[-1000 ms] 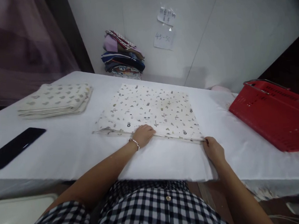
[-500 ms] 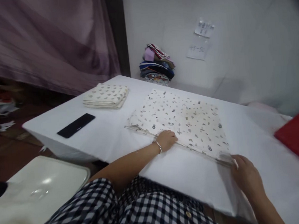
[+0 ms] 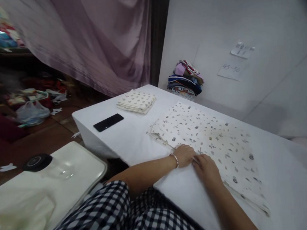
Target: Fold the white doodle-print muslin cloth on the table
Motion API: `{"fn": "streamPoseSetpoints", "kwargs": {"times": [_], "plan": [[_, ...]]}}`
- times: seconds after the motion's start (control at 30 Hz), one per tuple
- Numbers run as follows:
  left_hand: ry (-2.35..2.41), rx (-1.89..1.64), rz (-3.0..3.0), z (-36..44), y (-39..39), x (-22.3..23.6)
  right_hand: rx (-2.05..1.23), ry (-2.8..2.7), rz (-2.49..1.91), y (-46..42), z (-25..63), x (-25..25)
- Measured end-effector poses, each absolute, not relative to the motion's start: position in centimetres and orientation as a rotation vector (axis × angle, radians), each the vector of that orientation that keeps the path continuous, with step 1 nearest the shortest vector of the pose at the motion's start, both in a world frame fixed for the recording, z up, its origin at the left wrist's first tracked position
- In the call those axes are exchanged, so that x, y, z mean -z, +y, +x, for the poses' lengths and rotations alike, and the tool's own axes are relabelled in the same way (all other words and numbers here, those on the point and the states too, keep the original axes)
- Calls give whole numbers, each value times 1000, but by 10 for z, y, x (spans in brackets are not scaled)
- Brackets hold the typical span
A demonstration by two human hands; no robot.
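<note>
A white cloth with a small scattered print lies folded flat on the white-covered table. My left hand, with a silver bracelet at the wrist, is closed on the cloth's near edge, its fingers over the top. Right beside it, my right hand pinches the same edge between thumb and fingers. The cloth's near right corner lies free of both hands. Farther back on the left sits a folded patterned cloth, and a black phone lies in front of it.
A stack of folded fabrics stands by the wall behind the table. At lower left, a cream surface carries a clear container with a black lid and pale fabric. A mauve curtain hangs at the back left.
My right hand has moved left from the cloth's near right corner to beside my left hand. My left hand stays on the near edge. The view has turned left, and the red basket has left it.
</note>
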State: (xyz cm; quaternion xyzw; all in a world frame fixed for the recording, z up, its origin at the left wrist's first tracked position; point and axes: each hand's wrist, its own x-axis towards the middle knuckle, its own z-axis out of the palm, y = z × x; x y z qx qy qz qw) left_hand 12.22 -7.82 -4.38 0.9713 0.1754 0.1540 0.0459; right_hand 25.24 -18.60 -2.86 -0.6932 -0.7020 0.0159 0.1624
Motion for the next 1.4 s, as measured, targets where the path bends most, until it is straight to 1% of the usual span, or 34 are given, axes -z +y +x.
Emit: {"fn": "streamPoseSetpoints", "kwargs": {"times": [0.3, 0.5, 0.63, 0.83, 0.97, 1.03, 1.2, 1.4], "plan": [[505, -479, 3043, 112, -75, 38, -2, -1958, -1939, -187, 256, 43], [701, -465, 3040, 85, -50, 34, 16, -1939, -1914, -188, 258, 48], [954, -460, 2941, 63, -33, 32, 6, -1924, -1934, -188, 258, 50], [1502, -573, 2623, 24, -6, 23, -7, -1890, -1894, -189, 257, 48], [1885, -625, 2326, -7, 7, 19, -6, -1897, -1896, -188, 258, 49], [2005, -607, 2170, -18, 9, 19, 1, -1895, -1893, -188, 258, 50], [2025, -512, 1970, -26, 4, 22, 10, -1893, -1885, -190, 257, 48], [1994, -590, 1943, -18, 1, 24, 60, -1894, -1830, -187, 261, 55]]}}
